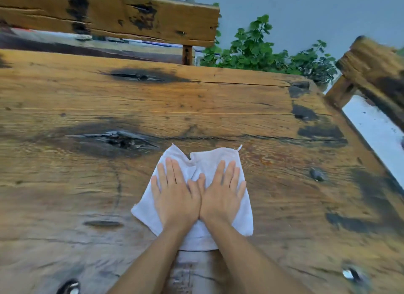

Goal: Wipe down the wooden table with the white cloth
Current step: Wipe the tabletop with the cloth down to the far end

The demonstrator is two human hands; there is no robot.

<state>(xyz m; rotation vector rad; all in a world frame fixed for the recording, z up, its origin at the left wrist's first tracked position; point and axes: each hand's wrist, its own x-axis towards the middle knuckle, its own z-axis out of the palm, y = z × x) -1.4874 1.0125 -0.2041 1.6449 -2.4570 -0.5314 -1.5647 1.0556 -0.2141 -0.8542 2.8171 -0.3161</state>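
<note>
The white cloth (204, 160) lies spread flat on the wooden table (218, 110), a little right of the middle and toward the near side. My left hand (175, 195) and my right hand (220, 195) press down on it side by side, palms flat, fingers slightly apart and pointing away from me, thumbs touching. The cloth's far corners and near edge stick out around the hands. The tabletop is rough, knotted wood with dark stains and cracks.
A wooden bench back (109, 13) runs along the far side of the table. Another wooden bench end (371, 70) stands at the right. Green plants (262, 50) grow beyond the far right corner. The table's right edge drops to pale floor (376, 129).
</note>
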